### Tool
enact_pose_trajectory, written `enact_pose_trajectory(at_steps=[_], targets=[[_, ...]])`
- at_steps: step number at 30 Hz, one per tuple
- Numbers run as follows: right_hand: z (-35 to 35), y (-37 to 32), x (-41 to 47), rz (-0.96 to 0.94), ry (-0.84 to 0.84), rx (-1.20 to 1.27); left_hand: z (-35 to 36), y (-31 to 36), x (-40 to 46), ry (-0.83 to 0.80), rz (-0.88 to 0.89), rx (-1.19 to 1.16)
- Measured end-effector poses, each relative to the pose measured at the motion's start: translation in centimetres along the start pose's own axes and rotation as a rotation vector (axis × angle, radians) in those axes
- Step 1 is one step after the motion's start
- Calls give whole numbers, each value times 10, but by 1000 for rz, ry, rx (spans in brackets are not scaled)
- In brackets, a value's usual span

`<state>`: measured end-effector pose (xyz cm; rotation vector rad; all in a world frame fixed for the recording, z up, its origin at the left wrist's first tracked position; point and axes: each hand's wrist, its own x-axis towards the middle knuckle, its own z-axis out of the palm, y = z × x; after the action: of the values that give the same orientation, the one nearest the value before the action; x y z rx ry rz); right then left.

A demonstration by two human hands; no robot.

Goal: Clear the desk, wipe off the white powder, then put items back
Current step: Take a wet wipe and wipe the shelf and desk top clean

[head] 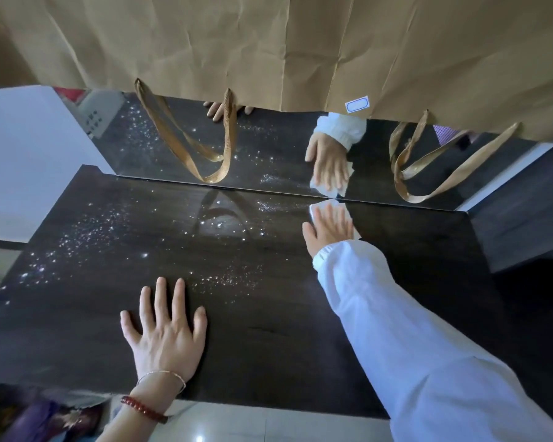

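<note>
A dark wooden desk [268, 346] carries scattered white powder [87, 237] over its left and middle. My right hand [329, 226], in a white sleeve, presses flat on a white tissue [324, 206] at the desk's far edge, right against a mirror [268, 148]. Another patch of the powder [270, 205] lies just left of the tissue. My left hand [165, 333] rests flat on the near part of the desk with fingers spread and nothing in it. The desk to the right of my arm looks free of powder.
The mirror stands along the desk's back edge and reflects both hands. Brown paper bags [300, 49] cover its upper part, their ribbon handles [205, 145] hanging down. A dark side panel [524, 218] stands at the right. Pale floor tiles [237, 422] show below the near edge.
</note>
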<state>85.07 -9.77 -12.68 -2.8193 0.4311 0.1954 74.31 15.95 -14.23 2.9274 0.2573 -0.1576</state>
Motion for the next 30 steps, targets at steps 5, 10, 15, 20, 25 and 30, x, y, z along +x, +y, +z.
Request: enact_pose_trajectory(at_steps=[5, 10, 15, 20, 25, 30], targets=[[-11, 1, -46, -323, -27, 113, -20, 15, 4, 76, 73, -116], [-29, 59, -65, -30, -145, -309, -33, 105, 21, 36, 488, -79], [-35, 127, -78, 143, -22, -320, -5, 188, 52, -117, 694, 99], [-26, 149, -67, 174, 53, -204, 23, 218, 75, -102, 638, 119], [-20, 153, -65, 148, 79, -214, 26, 236, 67, -112, 772, 127], [-19, 152, -63, 224, 162, -89, 32, 270, 53, -174, 1044, 229]])
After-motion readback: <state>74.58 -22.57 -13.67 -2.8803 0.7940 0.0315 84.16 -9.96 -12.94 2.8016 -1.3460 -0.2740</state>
